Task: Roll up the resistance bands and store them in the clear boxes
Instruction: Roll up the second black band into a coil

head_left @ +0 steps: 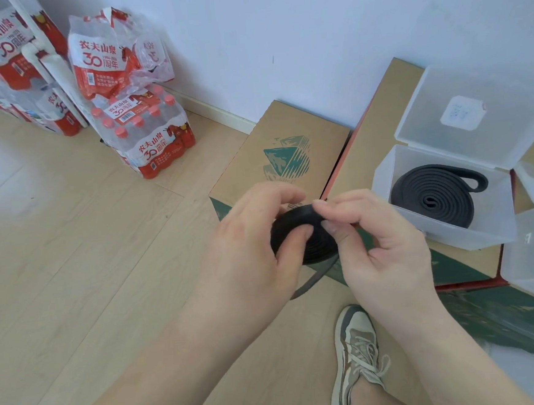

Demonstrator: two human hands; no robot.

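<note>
At centre, the left hand (pixel 255 235) is clamped round the part-wound black resistance band (pixel 309 245), seemingly against unwinding, its outer turn being pinched by the right hand (pixel 373 235); at right, a finished roll (pixel 431 194) is housed in an open clear box (pixel 453 235).

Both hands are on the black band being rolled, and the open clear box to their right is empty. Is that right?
Not quite. The open clear box is not empty: the head view shows a rolled black band lying inside it. The rest holds: the left hand and right hand both grip the band being rolled.
</note>
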